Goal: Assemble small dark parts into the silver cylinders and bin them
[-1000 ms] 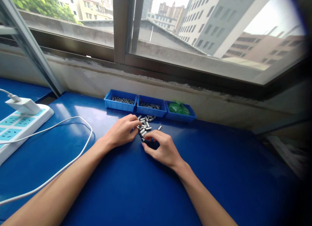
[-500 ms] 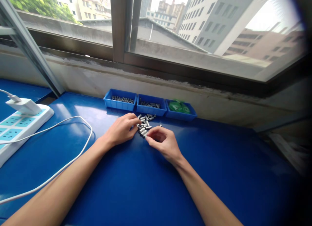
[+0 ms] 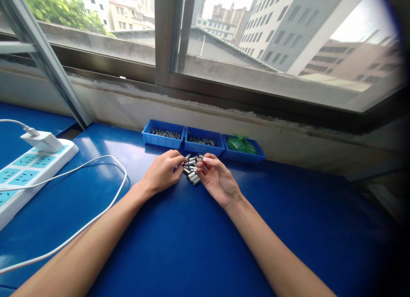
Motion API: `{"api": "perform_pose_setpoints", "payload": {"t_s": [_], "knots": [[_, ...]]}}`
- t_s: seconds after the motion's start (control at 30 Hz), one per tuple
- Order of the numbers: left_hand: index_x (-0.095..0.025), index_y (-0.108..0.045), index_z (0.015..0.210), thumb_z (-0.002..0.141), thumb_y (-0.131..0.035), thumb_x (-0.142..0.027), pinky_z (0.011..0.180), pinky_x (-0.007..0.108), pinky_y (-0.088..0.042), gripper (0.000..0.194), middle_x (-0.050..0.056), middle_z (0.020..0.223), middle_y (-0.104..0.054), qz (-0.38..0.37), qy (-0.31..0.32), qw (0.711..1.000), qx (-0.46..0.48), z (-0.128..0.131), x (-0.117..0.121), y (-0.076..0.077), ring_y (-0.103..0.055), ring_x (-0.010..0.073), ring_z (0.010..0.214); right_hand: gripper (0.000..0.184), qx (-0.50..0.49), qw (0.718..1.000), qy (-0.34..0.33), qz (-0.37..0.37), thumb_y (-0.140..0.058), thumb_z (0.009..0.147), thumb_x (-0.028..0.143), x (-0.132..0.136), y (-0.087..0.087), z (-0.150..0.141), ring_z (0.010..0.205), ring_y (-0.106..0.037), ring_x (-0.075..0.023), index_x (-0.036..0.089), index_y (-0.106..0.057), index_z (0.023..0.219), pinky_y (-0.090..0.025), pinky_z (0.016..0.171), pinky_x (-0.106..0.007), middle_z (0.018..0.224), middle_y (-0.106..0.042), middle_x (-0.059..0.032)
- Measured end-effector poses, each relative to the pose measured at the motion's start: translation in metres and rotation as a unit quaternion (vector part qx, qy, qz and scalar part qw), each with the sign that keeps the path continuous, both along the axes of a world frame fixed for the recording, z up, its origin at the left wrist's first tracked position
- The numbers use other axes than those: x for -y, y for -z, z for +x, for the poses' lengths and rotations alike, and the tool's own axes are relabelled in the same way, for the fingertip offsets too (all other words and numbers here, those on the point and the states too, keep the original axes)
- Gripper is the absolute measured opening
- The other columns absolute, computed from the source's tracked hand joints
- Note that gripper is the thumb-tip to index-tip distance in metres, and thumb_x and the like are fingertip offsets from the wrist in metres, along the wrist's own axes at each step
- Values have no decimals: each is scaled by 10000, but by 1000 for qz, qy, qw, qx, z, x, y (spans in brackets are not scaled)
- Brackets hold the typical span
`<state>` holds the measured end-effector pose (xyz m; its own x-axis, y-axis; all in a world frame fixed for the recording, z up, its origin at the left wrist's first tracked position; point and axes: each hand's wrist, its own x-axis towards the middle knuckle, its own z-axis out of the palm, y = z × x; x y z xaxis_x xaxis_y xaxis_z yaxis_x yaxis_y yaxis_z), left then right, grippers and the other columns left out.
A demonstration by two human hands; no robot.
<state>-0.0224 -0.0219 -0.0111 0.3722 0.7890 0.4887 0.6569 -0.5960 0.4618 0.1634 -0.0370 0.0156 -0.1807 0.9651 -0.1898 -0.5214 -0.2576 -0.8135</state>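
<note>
On the blue table lies a small pile of short silvery metal cylinders (image 3: 193,176), some with dark ends. My right hand (image 3: 221,180) is turned partly palm up at the pile's right side, its thumb and fingertips closed on one metal cylinder (image 3: 201,157). At the left edge of the pile, my left hand (image 3: 165,171) rests with thumb and index finger pinched together. Something small and dark shows at its fingertips, too small to name.
Behind the pile stand three blue bins: a left bin (image 3: 162,140) and a middle bin (image 3: 204,148) with small metal parts, and a right bin (image 3: 244,156) with green bags (image 3: 241,144). A white power strip (image 3: 68,150) and looping cable (image 3: 123,173) lie at left, below a window.
My right hand has lifted away from the pile's front and turned palm upward, with a metal cylinder now visible at its fingertips. My left hand stays by the pile. The view has shifted slightly.
</note>
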Motion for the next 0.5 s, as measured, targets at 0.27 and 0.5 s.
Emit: {"api": "perform_pose_setpoints", "payload": {"t_s": [0.27, 0.5], "knots": [[-197, -712, 943, 856, -525, -136, 752, 280, -529, 215, 35, 931, -705, -13, -160, 974, 160, -7, -13, 6, -653, 159, 820, 240, 198, 963, 38, 181, -823, 616, 324, -58, 1, -36, 709, -697, -161, 194, -678, 756, -573, 737, -294, 727, -703, -1], [-190, -728, 912, 853, -521, -137, 707, 271, -525, 222, 34, 903, -728, -46, -179, 965, 186, -14, -20, 11, -656, 151, 773, 236, 430, 847, 114, 290, -723, 735, 409, -94, -7, -63, 772, -718, -196, 193, -716, 827, -564, 734, -309, 825, -755, -49]]}}
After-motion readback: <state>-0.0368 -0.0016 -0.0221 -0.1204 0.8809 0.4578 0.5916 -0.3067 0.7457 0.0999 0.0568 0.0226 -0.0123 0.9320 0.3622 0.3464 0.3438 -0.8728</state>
